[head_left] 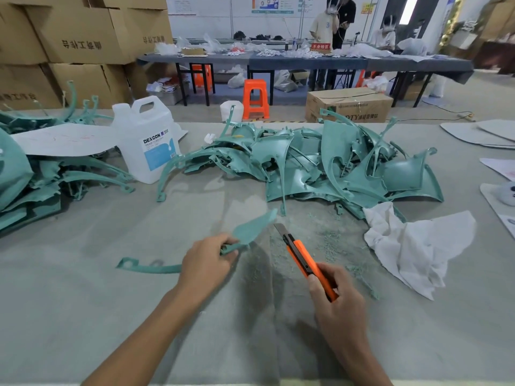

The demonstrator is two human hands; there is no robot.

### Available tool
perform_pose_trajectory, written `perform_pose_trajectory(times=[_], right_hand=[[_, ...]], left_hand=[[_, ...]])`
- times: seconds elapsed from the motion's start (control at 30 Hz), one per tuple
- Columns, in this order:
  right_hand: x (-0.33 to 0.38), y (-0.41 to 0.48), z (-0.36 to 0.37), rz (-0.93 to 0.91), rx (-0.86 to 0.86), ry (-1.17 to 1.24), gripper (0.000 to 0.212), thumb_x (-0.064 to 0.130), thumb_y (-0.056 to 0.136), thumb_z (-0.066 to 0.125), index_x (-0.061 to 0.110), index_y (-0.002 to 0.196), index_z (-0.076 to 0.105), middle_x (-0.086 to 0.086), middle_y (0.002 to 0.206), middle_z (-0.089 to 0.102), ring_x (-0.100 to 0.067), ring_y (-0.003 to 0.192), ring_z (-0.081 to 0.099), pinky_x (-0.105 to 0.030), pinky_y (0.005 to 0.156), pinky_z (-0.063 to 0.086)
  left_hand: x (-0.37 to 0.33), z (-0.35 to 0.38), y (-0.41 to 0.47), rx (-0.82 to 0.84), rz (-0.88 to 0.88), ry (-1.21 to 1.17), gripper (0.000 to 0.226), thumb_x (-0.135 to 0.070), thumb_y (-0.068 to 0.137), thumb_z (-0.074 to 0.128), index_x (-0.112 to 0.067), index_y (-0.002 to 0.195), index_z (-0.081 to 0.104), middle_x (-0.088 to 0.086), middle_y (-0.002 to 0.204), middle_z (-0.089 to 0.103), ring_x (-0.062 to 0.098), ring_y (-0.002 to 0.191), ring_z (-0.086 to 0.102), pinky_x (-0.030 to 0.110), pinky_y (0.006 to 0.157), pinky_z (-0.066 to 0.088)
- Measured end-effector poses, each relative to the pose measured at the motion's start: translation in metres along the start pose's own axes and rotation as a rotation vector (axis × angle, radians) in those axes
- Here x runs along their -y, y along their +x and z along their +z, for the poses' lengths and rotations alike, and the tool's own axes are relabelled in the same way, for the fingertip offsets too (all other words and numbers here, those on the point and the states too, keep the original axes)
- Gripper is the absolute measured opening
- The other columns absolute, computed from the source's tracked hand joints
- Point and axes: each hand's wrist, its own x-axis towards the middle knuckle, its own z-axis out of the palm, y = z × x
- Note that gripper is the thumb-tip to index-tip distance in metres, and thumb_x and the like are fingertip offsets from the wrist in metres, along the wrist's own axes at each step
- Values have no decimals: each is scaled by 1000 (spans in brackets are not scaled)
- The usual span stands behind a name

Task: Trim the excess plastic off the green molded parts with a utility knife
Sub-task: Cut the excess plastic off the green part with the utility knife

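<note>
Shavings (331, 243) mid-frame suggest we are partway: left hand (207, 263) grips a green part (250, 229), right hand (338, 305) clasps the utility knife (302, 257), pile (320, 162) above centre likely awaits us.

Over the table (83, 307), the left hand (207, 263) held a plastic part (252, 231) just left of the knife (301, 254) in the right hand (340, 307). Behind them lay a big pile of parts (320, 162). A jug (147, 140) stood left of that pile. A cloth (412, 246) lay right of the knife, touching the pile's near edge.
</note>
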Motion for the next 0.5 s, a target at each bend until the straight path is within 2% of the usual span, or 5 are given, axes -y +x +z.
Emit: perform_pose_trajectory(times=[0.03,0.1,0.2,0.33,0.5], right_hand=[[3,-3,0,-23,13,-18,18,35,86,64,45,100,58,24,83,64,-1,67,60,-7,59,40],[6,-7,1,-71,70,-44,24,35,85,61,42,106,54,22,75,62,-1,56,56,-5,54,37],[7,-8,1,-129,172,-71,23,32,87,63,39,107,55,23,68,59,0,51,52,-6,53,35],[2,-7,0,-146,255,-103,27,27,91,68,45,105,54,11,65,62,-7,52,55,-11,51,38],[5,-6,2,-170,158,-155,26,23,89,68,35,111,60,13,62,55,-8,59,55,-12,54,37]], left_hand=[[0,6,-5,-21,44,26,18,-26,84,73,-34,101,75,-12,96,75,18,93,68,32,78,52],[0,15,-10,-78,143,82,22,-21,85,74,-29,105,75,-8,102,76,23,98,67,35,81,51],[-2,16,-10,-126,228,134,23,-14,82,76,-26,102,77,-3,95,76,29,90,68,38,77,49],[-9,8,-8,-133,264,163,17,-18,85,74,-29,98,75,-6,87,74,26,83,65,36,70,43],[-11,0,-11,-73,305,183,12,-19,89,70,-28,96,73,-6,83,71,25,82,59,37,71,41]])
